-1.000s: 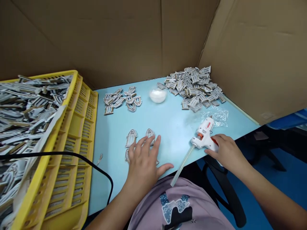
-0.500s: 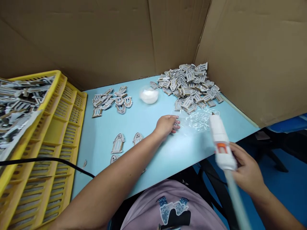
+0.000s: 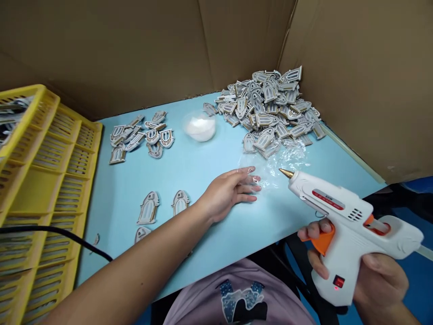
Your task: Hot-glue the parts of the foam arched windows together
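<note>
My right hand (image 3: 384,277) is wrapped round the handle of a white hot glue gun (image 3: 352,243), with fingers at its orange trigger. The brass nozzle points left over the table, and a small red light glows on the grip. My left hand (image 3: 226,192) rests with fingers stretched out at the edge of a crinkled clear plastic film (image 3: 291,158). Near my left forearm lie small arched window pieces (image 3: 149,208), grey-white with brown edges; the forearm partly hides some of them.
A big heap of window pieces (image 3: 267,106) fills the back right corner, and a smaller group (image 3: 135,135) lies back left. Between them stands a clear bowl (image 3: 200,128) of white material. A yellow crate (image 3: 43,180) stands left, a black cable (image 3: 64,232) before it. Cardboard walls (image 3: 135,49) enclose the table.
The glue gun has turned from pointing away to pointing left, showing its side. My left hand's fingers have spread out on the film. The whole view has shifted slightly.
</note>
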### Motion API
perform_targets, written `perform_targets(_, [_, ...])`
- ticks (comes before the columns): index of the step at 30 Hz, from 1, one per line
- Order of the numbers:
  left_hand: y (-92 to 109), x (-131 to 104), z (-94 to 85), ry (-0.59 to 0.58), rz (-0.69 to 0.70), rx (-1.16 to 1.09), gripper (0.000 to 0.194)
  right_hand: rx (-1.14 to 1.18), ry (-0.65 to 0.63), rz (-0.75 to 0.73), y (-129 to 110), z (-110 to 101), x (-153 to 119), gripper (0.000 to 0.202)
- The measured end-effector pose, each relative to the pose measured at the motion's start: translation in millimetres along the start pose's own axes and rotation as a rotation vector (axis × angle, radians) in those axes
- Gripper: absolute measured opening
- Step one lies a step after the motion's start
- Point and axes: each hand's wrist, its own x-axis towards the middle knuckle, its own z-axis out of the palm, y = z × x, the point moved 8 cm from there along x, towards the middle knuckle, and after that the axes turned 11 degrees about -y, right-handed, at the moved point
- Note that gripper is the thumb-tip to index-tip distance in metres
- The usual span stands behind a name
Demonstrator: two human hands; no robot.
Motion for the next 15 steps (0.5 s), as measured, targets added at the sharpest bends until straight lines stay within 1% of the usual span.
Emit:
perform_targets(3, [-1,-2,1.2,-0.012,-0.003,-0.025,0.037,0.037,-0.073,0.022,2,4,-2,0.04])
perform_targets(5, [-2,-4,2.4,-0.028,0.003,-0.038,0.038,0.049,-0.098,0.047,3,8,-4,0.041])
perform_targets(9, [2,-9,10.3,-0.107,0.04,-0.047,0.04,0.01,-0.085,0.103,8,11,-7,0.042])
perform_targets(11, [6,-13,14.5,-0.155,0.074,-0.018,0.041,-0.03,-0.088,0.161,14,13,-8,0.041])
perform_targets(13, [10,-15,14.5,-0.159,0.124,0.124,0.04,-0.078,-0.056,0.231,19,12,-8,0.043])
perform_targets(14, [12,-15,12.0,-0.13,0.142,0.259,0.04,-0.105,-0.025,0.26,21,11,-9,0.044])
perform_targets(15, [14,-15,7.9,-0.077,0.148,0.435,0.039,-0.134,0.014,0.283,22,9,-10,0.044])
